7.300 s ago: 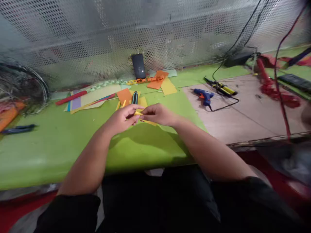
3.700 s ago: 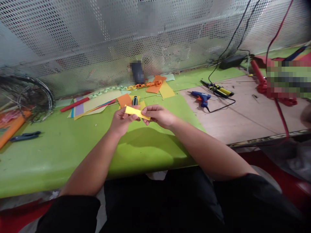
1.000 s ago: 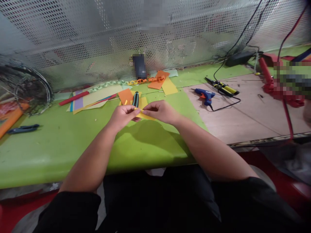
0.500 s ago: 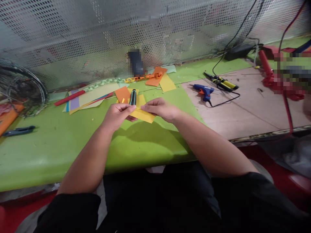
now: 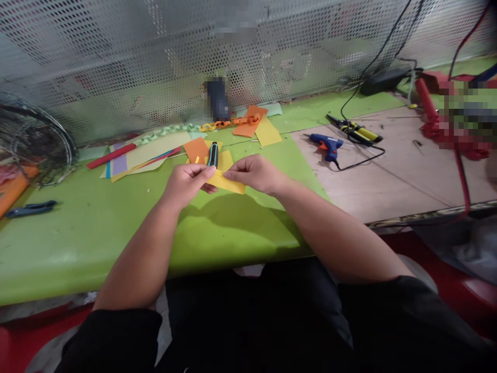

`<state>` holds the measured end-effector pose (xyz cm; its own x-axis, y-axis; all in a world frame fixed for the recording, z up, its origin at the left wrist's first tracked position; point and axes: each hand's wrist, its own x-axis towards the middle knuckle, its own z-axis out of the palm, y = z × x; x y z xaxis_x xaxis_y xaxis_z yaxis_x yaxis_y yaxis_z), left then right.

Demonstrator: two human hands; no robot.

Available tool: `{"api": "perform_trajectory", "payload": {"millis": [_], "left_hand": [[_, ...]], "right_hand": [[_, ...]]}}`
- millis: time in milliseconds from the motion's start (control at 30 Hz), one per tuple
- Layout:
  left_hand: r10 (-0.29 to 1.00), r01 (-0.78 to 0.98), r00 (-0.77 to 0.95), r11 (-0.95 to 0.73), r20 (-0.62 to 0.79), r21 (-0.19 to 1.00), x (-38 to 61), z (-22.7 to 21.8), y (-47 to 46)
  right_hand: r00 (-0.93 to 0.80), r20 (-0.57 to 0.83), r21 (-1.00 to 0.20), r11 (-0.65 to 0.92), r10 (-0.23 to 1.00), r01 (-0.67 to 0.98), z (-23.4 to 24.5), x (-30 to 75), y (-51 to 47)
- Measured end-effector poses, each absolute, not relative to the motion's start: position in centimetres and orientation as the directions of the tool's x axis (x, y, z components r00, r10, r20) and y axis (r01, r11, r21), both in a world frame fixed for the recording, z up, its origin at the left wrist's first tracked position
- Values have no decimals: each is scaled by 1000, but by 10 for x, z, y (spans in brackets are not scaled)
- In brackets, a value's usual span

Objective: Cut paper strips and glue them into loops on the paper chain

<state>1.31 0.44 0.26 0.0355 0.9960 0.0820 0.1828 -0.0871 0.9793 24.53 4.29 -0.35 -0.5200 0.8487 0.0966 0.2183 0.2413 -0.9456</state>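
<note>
A sheet of yellow paper is held up over the green table between both hands. My left hand pinches its left end between thumb and fingers. Along the upper edge, my right hand grips the sheet with thumb and forefinger. Just behind the paper lies a black-and-teal tool, its kind not clear, on more yellow paper. An orange paper piece rests to the left of that tool. Farther back stretches a paper chain of pale green, yellow and orange links.
A blue glue gun and yellow-handled pliers lie on a wooden board at right. Coloured paper sheets and a red roll lie at back left. A dark cutter-like tool sits far left. Perforated metal stands behind.
My right hand has shifted slightly left and up along the yellow paper, and the sheet's near edge sits a little higher. My left hand keeps its hold.
</note>
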Motion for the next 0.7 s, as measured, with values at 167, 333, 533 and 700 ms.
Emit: {"api": "perform_trajectory", "payload": {"millis": [167,333,533,700], "left_hand": [[995,218,16,-104,103,970,11,5,5],[997,172,7,-79,79,982,12,2,7],[998,88,61,-16,10,996,18,-3,9],[999,80,41,-10,7,997,17,-3,9]], "right_hand": [[-560,124,-895,336,819,294,0,247,45],[-553,134,-875,360,823,323,-1,248,47],[-529,119,-896,321,840,308,0,246,45],[-557,118,-922,300,822,247,0,249,44]]}}
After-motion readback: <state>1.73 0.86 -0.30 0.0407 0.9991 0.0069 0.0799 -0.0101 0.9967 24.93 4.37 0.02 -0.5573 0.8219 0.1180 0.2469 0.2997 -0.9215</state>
